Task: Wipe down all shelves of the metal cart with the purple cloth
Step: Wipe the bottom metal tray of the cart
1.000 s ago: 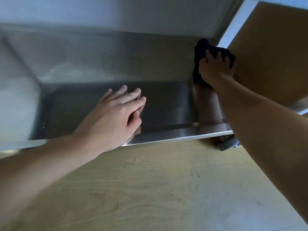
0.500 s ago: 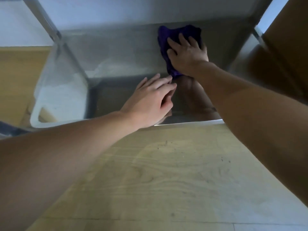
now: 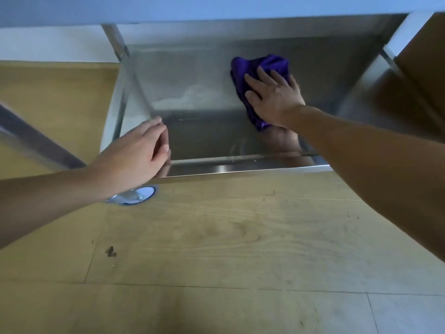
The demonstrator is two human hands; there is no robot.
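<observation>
Pressing the cloth (image 3: 243, 68) flat on the shelf (image 3: 204, 131), the right hand (image 3: 274, 97) lies on top of it with straight, spread fingers. The cloth shows beyond the fingertips and under the wrist. The left hand (image 3: 134, 153) is at the shelf's front corner, fingers loosely bent, grasping nothing. Below its wrist a wheel (image 3: 142, 192) stands on the floor (image 3: 228, 237).

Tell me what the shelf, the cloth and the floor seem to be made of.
The shelf looks like brushed stainless steel: it reflects the right hand. The purple cloth is soft fabric, perhaps microfibre: it bunches in folds. The floor: wood or wood-look laminate; grain lines show.
</observation>
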